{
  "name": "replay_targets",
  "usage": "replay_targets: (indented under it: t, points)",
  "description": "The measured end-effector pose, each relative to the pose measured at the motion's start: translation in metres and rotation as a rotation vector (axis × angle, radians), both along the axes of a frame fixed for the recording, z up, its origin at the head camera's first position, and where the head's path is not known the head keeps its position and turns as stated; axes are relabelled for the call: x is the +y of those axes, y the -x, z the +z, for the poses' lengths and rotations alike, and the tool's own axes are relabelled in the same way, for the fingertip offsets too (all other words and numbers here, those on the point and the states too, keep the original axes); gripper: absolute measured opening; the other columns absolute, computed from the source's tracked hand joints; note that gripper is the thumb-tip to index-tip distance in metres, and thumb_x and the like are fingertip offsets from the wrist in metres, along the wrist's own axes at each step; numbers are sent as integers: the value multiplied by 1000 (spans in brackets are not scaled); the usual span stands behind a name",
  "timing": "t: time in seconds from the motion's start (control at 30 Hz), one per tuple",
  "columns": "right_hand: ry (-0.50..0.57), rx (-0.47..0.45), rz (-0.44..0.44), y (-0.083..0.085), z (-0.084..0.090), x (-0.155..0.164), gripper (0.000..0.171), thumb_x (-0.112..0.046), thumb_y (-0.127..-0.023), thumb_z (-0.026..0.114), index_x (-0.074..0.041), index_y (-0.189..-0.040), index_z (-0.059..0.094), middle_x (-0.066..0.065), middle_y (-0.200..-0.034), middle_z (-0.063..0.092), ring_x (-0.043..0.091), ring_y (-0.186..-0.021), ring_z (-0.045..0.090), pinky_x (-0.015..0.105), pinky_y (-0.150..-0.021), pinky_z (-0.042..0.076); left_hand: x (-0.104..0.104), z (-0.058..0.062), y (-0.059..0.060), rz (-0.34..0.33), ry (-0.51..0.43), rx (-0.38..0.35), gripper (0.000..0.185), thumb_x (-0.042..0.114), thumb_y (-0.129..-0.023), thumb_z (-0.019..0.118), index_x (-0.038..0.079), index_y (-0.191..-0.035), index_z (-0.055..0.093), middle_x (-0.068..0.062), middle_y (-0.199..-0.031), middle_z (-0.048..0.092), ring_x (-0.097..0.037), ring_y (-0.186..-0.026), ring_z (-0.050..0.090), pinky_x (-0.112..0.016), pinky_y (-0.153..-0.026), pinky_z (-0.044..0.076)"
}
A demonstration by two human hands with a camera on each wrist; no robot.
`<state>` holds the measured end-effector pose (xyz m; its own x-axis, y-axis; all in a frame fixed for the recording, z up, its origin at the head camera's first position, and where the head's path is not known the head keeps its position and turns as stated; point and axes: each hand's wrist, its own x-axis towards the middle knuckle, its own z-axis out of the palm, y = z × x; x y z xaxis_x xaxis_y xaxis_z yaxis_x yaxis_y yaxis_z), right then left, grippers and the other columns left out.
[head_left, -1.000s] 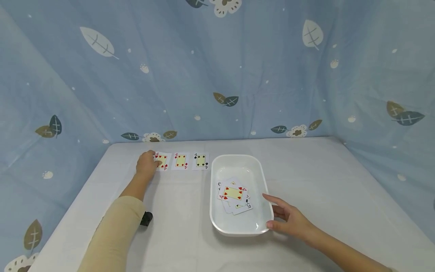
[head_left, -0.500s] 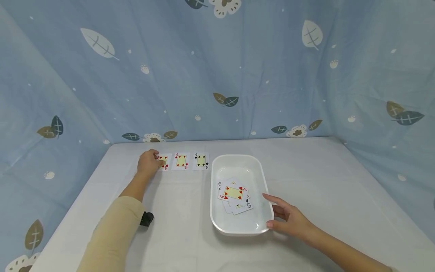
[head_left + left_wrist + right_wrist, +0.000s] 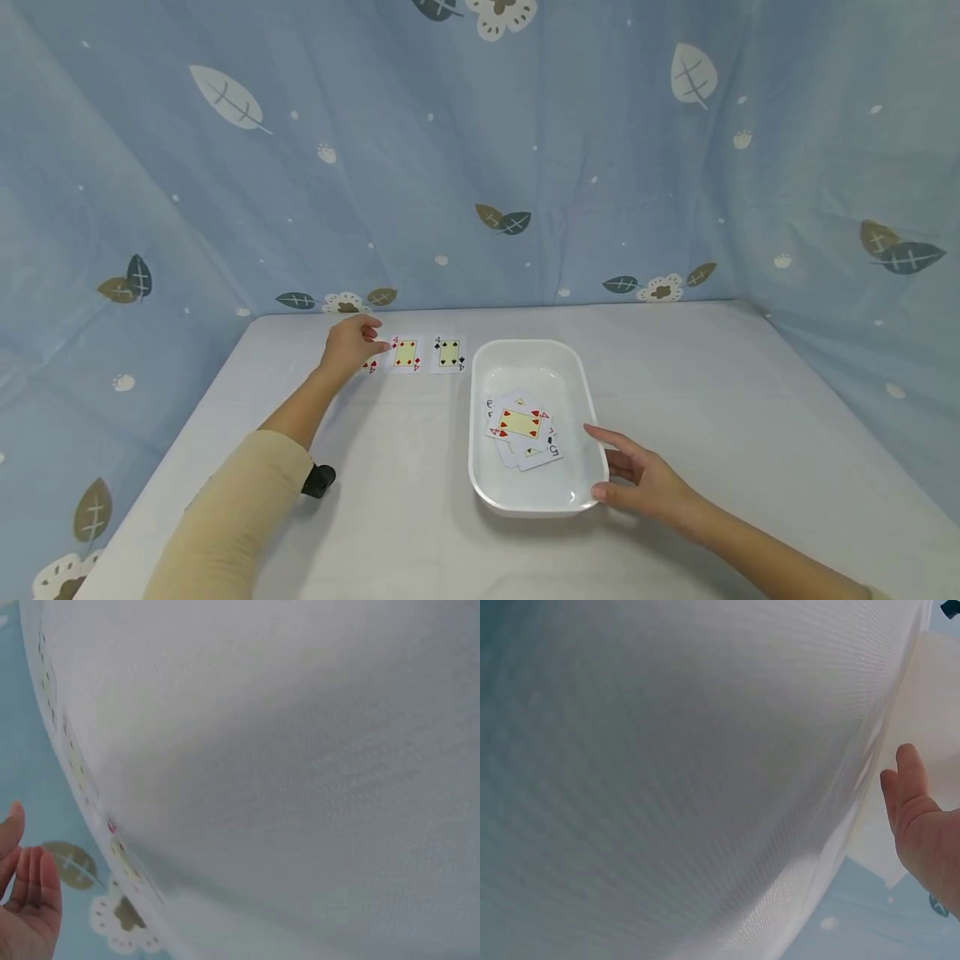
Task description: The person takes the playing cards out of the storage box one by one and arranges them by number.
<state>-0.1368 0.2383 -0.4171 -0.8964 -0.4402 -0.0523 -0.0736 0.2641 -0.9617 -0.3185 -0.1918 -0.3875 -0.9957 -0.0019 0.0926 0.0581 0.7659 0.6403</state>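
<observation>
Three cards lie in a row at the table's far left: a four of hearts [image 3: 370,365], mostly hidden under my left hand [image 3: 358,340], a four of diamonds [image 3: 406,352] and a four of spades [image 3: 448,352]. My left hand hovers over the hearts card with relaxed fingers and holds nothing; the left wrist view shows its straight fingers [image 3: 30,889]. A white tray [image 3: 525,347] holds a loose pile of cards [image 3: 522,427], a red four on top. My right hand [image 3: 618,468] rests with straight fingers against the tray's near right corner, and its fingers [image 3: 911,791] show in the right wrist view.
A white cloth covers the table [image 3: 712,392]. Blue leaf-print fabric [image 3: 525,167] hangs behind and on both sides. A black wrist device [image 3: 318,481] sits under my left sleeve.
My left hand has moved right and now covers most of the four of hearts. The right hand stays at the tray's corner.
</observation>
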Motion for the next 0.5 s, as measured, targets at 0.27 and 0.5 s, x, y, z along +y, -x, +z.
replay_targets:
  t: [0.27,0.5]
  points:
    - [5,6,11,0,-1,0,75,-10,-85,69,-4,-147,28,34,-133,45,47,-117,50,24,-80,52,22,10,-9,-102,10,-8,42,10,-82,72,-2,-120,59,-20,-105,61,-29,-95,59,-39,-81,51]
    - [6,-2,9,0,0,0,75,-10,-85,70,-3,-147,28,35,-134,44,49,-119,48,23,-81,52,45,20,-19,-219,-7,20,40,14,-81,74,2,-118,63,-16,-104,63,-27,-93,61,-36,-76,53]
